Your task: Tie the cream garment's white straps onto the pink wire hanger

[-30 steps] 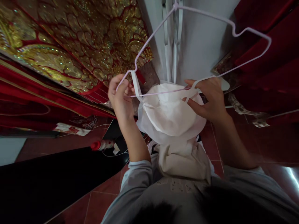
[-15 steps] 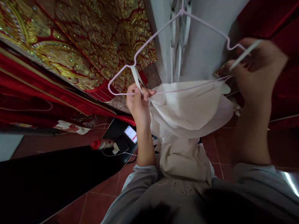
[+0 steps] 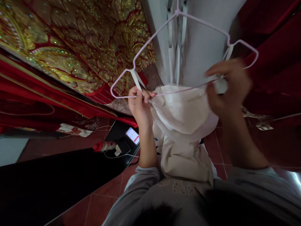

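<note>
A pale wire hanger (image 3: 150, 40) hangs in front of me from above. A white cloth garment (image 3: 185, 113) droops from its bottom bar. One white strap (image 3: 135, 80) loops over the hanger's left notch, another strap (image 3: 227, 52) over the right notch. My left hand (image 3: 139, 105) is closed round the garment's gathered edge at the bottom bar, just under the left strap. My right hand (image 3: 227, 89) is blurred by motion, its fingers curled at the garment's right edge below the right strap.
Red fabric with gold beaded embroidery (image 3: 77, 47) hangs at the left. Dark red cloth (image 3: 277, 62) hangs at the right. A grey wall post (image 3: 202, 40) stands behind the hanger. On the red tiled floor lie a lit phone (image 3: 133, 135), a power strip (image 3: 104, 146) and a black surface (image 3: 47, 185).
My right hand went up to the hanger's right notch with the strap, then came back down to the garment's edge; the strap now hangs over that notch. My left hand moved under the left strap.
</note>
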The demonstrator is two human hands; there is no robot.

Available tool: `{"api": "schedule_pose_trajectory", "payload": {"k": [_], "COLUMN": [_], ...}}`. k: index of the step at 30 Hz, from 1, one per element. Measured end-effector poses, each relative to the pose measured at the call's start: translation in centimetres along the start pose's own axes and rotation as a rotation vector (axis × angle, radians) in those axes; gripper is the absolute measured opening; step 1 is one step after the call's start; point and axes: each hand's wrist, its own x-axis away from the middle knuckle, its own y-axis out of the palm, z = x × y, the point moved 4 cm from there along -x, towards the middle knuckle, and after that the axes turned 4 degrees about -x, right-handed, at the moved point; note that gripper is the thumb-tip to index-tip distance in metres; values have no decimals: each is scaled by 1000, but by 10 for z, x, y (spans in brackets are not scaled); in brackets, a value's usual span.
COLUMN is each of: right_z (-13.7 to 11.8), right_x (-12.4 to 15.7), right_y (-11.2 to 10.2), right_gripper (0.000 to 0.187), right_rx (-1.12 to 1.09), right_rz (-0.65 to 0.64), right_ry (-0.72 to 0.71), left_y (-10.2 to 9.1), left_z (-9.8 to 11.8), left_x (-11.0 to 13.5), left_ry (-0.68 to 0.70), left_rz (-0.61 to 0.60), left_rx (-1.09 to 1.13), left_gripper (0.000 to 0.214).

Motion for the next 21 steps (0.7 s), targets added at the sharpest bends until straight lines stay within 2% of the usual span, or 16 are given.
{"api": "schedule_pose_trajectory", "payload": {"k": [2, 4, 7, 10, 13, 15, 17, 19, 21], "right_z": [-18, -25, -23, -20, -20, -23, -27, -31, -32], "right_x": [11, 16, 16, 14, 14, 16, 18, 19, 20], "right_y": [26, 43, 49, 49, 50, 53, 57, 60, 61], "right_gripper": [25, 16, 13, 11, 13, 14, 14, 14, 14], "right_rx": [-25, 28, 61, 6, -34, -37, -25, -22, -33], "right_rz": [-127, -112, 18, 77, 116, 122, 107, 87, 73], "right_ry": [-127, -132, -57, -44, -49, -39, -27, -33, -51], "left_y": [-2, -6, -14, -16, -14, -9, -6, -10, -21], "left_z": [-6, -11, -6, 21, 59, 79, 87, 87, 83], "left_x": [1, 7, 25, 47, 55, 46, 26, 0, -22], "left_ry": [-11, -38, -31, -51, -84, -52, -3, 85, 222], "left_rz": [-18, -23, -79, -206, -248, -232, -156, -50, 55], "left_rx": [20, -20, -246, -486, -530, -432, -264, -118, -95], "left_gripper": [20, 22, 31, 31, 26, 26, 27, 27, 29]}}
